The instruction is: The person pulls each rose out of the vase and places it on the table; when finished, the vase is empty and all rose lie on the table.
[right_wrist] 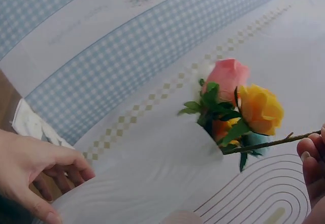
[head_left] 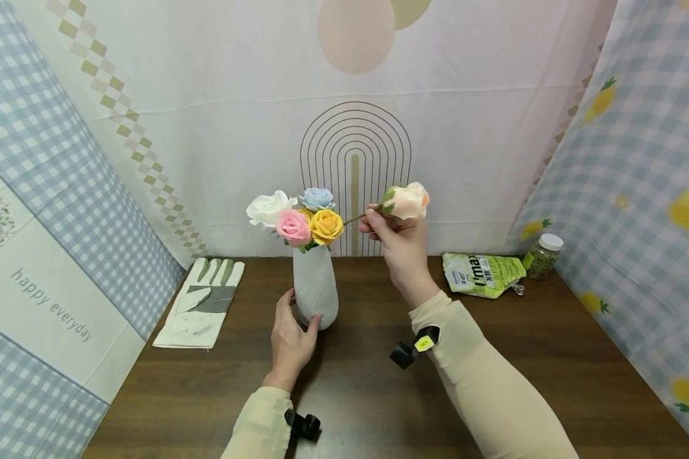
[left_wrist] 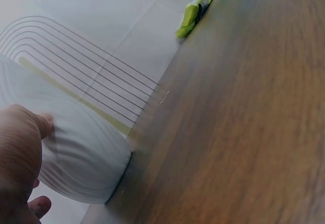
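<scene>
A white vase with wavy ridges stands upright on the table. My left hand holds it low down, thumb on the near side and fingers round the left. In its mouth are artificial roses: a white rose, a pink rose, a blue rose and yellow roses. To the right of them, my right hand pinches the stem of a peach rose. In the right wrist view that thin stem slants to the vase's rim; whether its tip is inside is hidden.
On the left of the brown table lies a white and grey glove. A green packet and a white-lidded jar sit at the back right. Cloth curtains border the back and both sides.
</scene>
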`<control>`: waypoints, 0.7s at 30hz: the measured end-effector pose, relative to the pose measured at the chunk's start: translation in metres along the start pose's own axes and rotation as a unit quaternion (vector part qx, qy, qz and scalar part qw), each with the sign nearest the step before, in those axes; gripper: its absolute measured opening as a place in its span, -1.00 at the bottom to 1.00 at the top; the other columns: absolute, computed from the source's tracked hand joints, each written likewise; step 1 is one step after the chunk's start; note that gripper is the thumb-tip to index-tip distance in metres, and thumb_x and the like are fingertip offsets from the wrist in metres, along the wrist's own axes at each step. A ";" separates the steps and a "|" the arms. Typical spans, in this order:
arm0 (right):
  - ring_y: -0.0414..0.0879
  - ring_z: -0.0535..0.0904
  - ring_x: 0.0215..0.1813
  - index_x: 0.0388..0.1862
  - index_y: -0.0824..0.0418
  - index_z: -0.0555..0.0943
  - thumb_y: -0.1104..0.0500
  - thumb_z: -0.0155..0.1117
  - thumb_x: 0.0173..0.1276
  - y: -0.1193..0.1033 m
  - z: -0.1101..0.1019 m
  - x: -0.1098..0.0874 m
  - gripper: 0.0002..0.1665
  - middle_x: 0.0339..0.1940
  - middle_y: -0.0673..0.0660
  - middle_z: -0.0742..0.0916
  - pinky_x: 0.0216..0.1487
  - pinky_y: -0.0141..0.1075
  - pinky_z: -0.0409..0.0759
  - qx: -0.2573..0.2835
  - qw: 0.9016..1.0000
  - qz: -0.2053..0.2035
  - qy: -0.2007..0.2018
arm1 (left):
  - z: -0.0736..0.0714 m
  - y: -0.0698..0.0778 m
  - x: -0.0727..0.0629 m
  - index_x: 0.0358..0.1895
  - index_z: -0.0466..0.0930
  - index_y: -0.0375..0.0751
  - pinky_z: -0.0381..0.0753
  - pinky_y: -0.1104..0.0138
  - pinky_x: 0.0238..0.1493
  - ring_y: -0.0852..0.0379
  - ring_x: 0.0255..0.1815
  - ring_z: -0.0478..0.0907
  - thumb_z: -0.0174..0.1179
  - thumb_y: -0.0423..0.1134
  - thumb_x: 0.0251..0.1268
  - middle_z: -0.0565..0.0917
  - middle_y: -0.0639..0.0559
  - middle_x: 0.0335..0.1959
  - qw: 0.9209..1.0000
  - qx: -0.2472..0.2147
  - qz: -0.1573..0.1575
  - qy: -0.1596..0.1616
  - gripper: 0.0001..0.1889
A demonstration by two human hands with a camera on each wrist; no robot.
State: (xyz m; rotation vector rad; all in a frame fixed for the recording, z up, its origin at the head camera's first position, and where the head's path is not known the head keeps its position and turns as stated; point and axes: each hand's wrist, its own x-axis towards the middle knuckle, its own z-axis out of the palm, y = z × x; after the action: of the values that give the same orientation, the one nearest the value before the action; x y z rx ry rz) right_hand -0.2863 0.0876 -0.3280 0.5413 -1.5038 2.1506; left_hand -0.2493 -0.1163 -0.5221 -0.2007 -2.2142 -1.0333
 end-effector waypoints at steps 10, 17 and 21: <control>-0.09 0.71 -0.45 -0.22 0.40 0.67 0.31 0.39 0.21 -0.018 -0.041 0.008 -0.80 -0.43 0.19 0.76 -0.41 -0.35 0.64 0.066 0.994 0.004 0.084 | 0.001 -0.001 0.001 0.32 0.24 -0.29 0.50 0.03 0.02 -0.09 0.12 0.46 0.42 -0.19 0.08 0.46 -0.17 0.11 1.000 0.001 -0.001 0.000 -0.25; -0.09 0.68 -0.45 -0.25 0.41 0.68 0.34 0.42 0.16 -0.031 -0.101 0.003 -0.82 -0.39 0.19 0.76 -0.48 -0.41 0.59 0.101 0.981 0.005 0.168 | 0.001 0.000 0.000 0.31 0.24 -0.30 0.51 0.02 0.01 -0.09 0.13 0.46 0.42 -0.20 0.08 0.45 -0.18 0.12 1.000 0.003 -0.005 -0.004 -0.25; -0.05 0.68 -0.48 -0.32 0.44 0.65 0.39 0.38 0.18 -0.032 -0.141 -0.012 -0.88 -0.38 0.25 0.75 -0.52 -0.42 0.57 0.098 0.976 0.012 0.195 | 0.000 0.000 0.000 0.31 0.25 -0.30 0.51 0.02 0.01 -0.09 0.13 0.46 0.43 -0.21 0.06 0.46 -0.18 0.11 1.000 0.002 -0.003 0.000 -0.24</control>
State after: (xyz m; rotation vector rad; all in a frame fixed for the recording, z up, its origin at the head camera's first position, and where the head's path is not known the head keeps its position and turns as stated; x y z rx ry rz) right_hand -0.2661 0.2281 -0.3564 0.1476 -1.1000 2.2739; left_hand -0.2492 -0.1161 -0.5218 -0.1919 -2.2184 -1.0327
